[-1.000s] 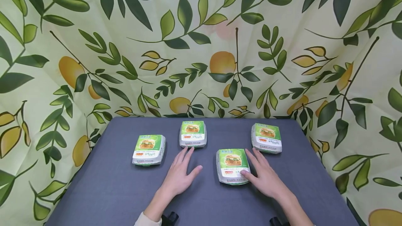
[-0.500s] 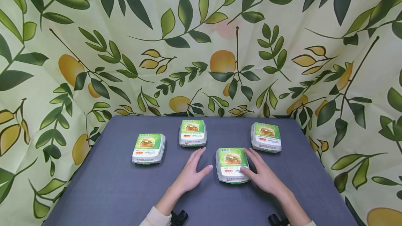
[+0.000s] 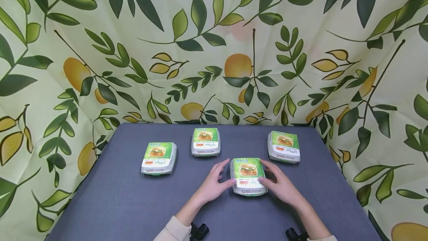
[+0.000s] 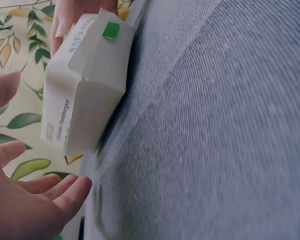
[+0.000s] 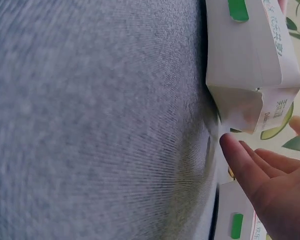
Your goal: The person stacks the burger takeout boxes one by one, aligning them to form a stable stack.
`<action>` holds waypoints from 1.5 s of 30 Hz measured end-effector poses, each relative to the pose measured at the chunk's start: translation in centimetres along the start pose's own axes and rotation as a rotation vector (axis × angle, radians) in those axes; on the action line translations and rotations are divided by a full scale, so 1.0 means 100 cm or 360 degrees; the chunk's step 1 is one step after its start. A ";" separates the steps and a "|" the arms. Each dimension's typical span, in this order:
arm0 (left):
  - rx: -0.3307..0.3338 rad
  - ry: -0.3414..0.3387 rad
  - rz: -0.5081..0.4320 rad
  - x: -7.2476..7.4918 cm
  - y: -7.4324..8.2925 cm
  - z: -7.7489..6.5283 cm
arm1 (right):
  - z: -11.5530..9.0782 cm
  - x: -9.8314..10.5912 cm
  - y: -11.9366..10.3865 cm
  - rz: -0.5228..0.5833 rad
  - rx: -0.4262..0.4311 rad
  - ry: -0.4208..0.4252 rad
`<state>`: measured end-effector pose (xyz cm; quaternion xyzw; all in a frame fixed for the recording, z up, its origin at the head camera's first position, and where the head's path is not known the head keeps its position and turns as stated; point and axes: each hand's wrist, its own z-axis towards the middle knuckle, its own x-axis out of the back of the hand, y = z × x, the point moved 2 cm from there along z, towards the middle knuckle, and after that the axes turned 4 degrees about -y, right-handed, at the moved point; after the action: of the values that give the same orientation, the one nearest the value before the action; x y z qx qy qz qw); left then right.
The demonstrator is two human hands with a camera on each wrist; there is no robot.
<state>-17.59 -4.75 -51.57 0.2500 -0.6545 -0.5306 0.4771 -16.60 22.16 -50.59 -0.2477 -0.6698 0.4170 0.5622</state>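
A burger box [image 3: 248,176] with a green and white lid lies on the dark cloth near the middle. To its left my left hand [image 3: 212,186] is spread, thumb pointing at the box's side. In the left wrist view a gap separates these fingers from the white box [image 4: 92,85]. On the other side my right hand [image 3: 280,185] is also spread, its thumb overlapping the lid's right edge in the head view. The right wrist view has its fingers beside the box's corner [image 5: 245,100]; whether they touch it I cannot tell. Neither hand grips anything.
Similar burger boxes lie at the left [image 3: 158,158], at the back middle [image 3: 206,142] and at the back right [image 3: 284,147]. A dark grey cloth [image 3: 110,196] covers the table. Behind it hangs a leaf-patterned curtain [image 3: 207,58].
My left hand has moved right, from below the back middle box to the left side of the near box. My right hand has stayed beside that box, shifting slightly. The boxes have not visibly moved.
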 end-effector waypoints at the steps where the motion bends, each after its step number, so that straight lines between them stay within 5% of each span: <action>1: 0.0007 -0.0005 -0.0009 -0.002 0.000 0.001 | 0.000 0.000 0.001 0.0001 -0.0013 0.0001; 16: 0.0050 -0.0062 -0.0043 -0.008 -0.009 0.006 | 0.003 -0.014 0.005 0.0113 -0.0125 -0.0090; 45: 0.0100 -0.0056 -0.0063 0.023 -0.019 -0.020 | 0.014 -0.051 -0.013 0.0197 -0.0052 -0.0109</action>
<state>-17.13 -8.15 -52.52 0.2684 -0.6741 -0.5234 0.4468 -16.48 17.01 -52.29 -0.2834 -0.6788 0.4481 0.5081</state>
